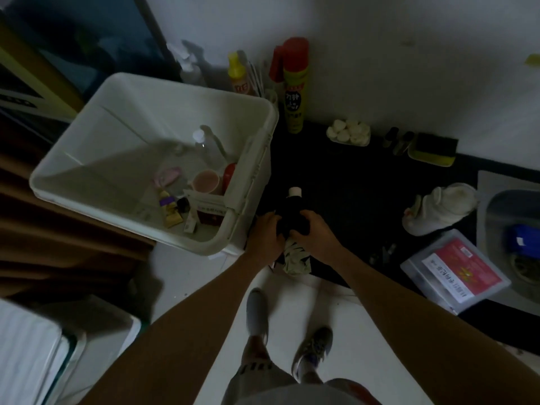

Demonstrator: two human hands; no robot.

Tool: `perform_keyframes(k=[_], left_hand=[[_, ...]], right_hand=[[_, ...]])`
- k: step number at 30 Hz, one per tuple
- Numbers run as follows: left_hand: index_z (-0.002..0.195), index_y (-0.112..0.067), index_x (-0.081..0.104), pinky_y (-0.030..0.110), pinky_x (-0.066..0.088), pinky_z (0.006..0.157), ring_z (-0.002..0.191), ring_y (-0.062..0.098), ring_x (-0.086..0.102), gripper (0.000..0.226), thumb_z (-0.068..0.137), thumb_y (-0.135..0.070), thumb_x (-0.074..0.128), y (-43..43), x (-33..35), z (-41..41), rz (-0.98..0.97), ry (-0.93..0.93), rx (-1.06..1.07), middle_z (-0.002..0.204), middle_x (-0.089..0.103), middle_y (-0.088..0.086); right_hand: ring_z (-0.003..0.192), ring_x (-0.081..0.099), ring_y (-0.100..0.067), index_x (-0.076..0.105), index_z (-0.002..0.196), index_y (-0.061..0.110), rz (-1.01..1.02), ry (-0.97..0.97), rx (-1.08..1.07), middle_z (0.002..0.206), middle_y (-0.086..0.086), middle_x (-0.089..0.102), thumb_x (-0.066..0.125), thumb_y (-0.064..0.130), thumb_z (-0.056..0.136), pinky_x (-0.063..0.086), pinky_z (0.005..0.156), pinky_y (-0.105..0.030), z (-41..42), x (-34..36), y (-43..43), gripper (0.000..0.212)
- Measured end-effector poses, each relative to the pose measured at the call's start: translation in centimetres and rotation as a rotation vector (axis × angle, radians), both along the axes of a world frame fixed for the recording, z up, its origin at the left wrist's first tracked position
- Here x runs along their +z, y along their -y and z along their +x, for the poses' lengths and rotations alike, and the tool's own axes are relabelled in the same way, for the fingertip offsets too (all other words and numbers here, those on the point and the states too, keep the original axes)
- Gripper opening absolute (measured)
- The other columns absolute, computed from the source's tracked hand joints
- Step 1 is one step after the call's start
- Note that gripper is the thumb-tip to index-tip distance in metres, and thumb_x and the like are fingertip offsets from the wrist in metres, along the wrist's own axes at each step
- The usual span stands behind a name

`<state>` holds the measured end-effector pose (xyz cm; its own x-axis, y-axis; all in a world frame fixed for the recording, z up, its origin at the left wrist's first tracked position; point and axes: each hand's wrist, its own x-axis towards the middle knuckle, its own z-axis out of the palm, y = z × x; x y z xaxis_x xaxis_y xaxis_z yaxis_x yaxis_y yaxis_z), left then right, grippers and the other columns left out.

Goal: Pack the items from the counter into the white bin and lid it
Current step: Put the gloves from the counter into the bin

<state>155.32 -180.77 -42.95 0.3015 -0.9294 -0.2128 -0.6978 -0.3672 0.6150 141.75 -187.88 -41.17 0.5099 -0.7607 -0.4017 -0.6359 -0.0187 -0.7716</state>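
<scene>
Dim home interior, likely bathroom or utility corner. Evidence: dark counter (350, 194) against plain white wall (409, 54), right of centre; steel sink (496, 217) with drain at right edge. Household clutter along wall, top centre: yellow aerosol can (295, 92) with red cap, yellow-capped bottle (238, 74), sponge (435, 147), tray of white pads (349, 133). White bin (248, 182), left of centre, holds pink cup (206, 182), tubes, clear bottle (206, 144). Brown curtain (43, 229) at left edge; pale tiled floor (292, 302) at bottom centre.
</scene>
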Motion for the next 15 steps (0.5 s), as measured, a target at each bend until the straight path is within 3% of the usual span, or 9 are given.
perform_keyframes(k=[2,5,7,10,15], left_hand=[[0.111,-0.006,0.058,0.046,0.046,0.093,0.112,0.031,0.052,0.027,0.085,-0.009,0.053,-0.3,-1.2,0.2,-0.021,0.033,-0.010,0.121,0.056,0.013],[0.119,-0.006,0.057,0.050,0.039,0.104,0.126,0.034,0.043,0.036,0.084,-0.010,0.053,-0.7,-2.9,0.8,-0.043,0.064,-0.040,0.137,0.048,0.013],[0.121,-0.008,0.056,0.052,0.032,0.110,0.136,0.037,0.034,0.037,0.084,-0.013,0.056,-0.8,-3.9,1.3,-0.018,0.088,-0.055,0.146,0.041,0.011],[0.120,-0.011,0.058,0.054,0.025,0.113,0.140,0.039,0.026,0.036,0.084,-0.020,0.057,-0.9,-4.5,1.4,-0.003,0.130,-0.054,0.150,0.037,0.009],[0.131,-0.017,0.052,0.058,0.021,0.114,0.142,0.039,0.020,0.050,0.084,-0.031,0.052,-0.5,-4.2,1.4,0.056,0.115,-0.019,0.153,0.032,0.006]], right_hand=[[0.088,0.065,-0.025,0.058,0.102,0.002,0.029,-0.050,-0.011,0.096,-0.012,0.065,0.068,0.012,0.080,0.056,0.074,-0.034,0.8,-1.4,-0.5,0.026],[0.100,0.062,-0.034,0.050,0.115,0.011,0.071,-0.134,-0.013,0.109,-0.015,0.060,0.066,0.047,0.063,0.056,0.081,-0.047,1.1,-7.0,-0.1,0.065],[0.110,0.057,-0.035,0.040,0.127,0.012,0.074,-0.149,-0.041,0.124,-0.017,0.051,0.070,0.046,0.061,0.054,0.089,-0.049,1.4,-6.8,-0.4,0.080],[0.114,0.050,-0.038,0.031,0.130,0.011,0.069,-0.182,-0.081,0.129,-0.020,0.041,0.075,0.030,0.071,0.048,0.095,-0.051,2.4,-3.1,-1.3,0.076],[0.102,0.059,-0.037,0.026,0.118,0.024,-0.001,-0.233,-0.085,0.117,-0.015,0.054,0.073,0.038,0.069,0.051,0.087,-0.050,2.5,-4.0,-1.1,0.069]])
